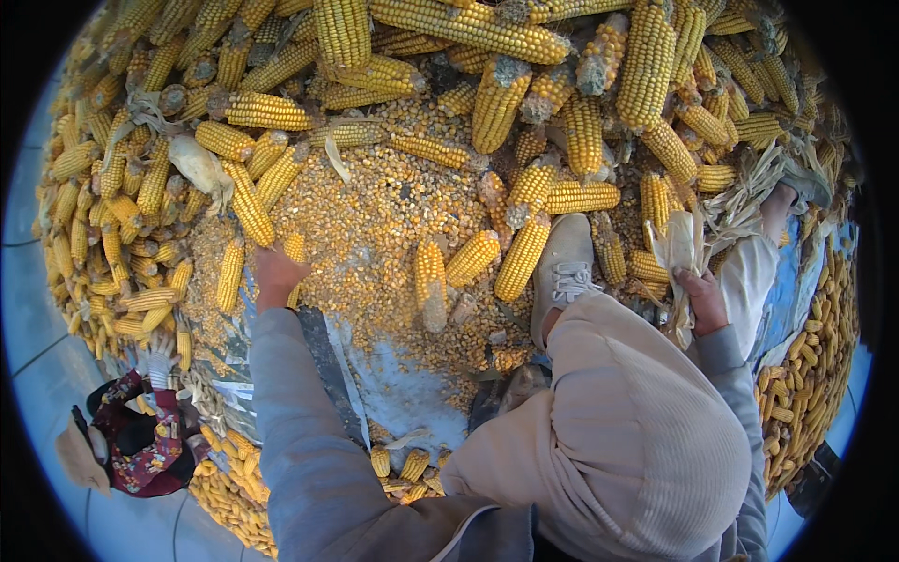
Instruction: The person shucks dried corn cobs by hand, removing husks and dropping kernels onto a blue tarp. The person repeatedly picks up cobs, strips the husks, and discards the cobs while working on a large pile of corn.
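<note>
My left hand (279, 272) reaches to the lower end of a yellow ear of corn (247, 204) at the pile's inner edge; its fingers are mostly hidden, so whether it grips the ear cannot be told. Another ear (293, 251) lies just right of that hand. At the right, my right hand (702, 302) is closed on a bunch of dry corn husks (681, 253), which spreads up and down past its fingers. Loose kernels (365, 218) cover the ground between my hands, with several ears lying on them.
A large heap of ears (491, 42) curves around the front and left. My shoe (565, 260) stands among ears and kernels. A blue tarp (400, 379) shows below them. A person in a hat (133, 435) works at the lower left. More ears (808, 379) lie at the right.
</note>
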`<state>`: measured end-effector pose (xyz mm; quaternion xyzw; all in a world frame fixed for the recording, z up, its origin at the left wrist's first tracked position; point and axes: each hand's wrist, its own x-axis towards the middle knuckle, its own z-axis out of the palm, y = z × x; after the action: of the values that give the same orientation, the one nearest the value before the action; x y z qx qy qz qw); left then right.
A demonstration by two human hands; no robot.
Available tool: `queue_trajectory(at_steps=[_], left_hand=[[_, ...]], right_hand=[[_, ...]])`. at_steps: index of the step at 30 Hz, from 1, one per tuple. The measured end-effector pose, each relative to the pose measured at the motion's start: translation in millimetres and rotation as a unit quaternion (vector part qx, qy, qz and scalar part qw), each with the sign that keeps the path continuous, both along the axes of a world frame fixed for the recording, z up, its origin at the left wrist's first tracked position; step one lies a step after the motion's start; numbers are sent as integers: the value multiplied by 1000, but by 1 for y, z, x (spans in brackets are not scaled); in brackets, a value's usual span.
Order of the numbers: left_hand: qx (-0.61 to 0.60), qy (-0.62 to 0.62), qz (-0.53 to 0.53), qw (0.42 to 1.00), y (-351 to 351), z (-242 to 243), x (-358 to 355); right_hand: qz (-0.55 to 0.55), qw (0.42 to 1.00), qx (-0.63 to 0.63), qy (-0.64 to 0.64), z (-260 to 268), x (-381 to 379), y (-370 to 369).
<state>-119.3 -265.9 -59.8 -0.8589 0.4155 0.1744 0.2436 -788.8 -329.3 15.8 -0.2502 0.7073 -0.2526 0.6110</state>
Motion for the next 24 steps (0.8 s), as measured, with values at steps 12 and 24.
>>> queue_trajectory(at_steps=[12,24], left_hand=[[320,151,-139,925,242,88,-97],[-290,264,-58,918,81,23,-225]], right_hand=[[-10,994,-74,-80,4,-36,11],[-147,957,-100,-231,14,-42,16]])
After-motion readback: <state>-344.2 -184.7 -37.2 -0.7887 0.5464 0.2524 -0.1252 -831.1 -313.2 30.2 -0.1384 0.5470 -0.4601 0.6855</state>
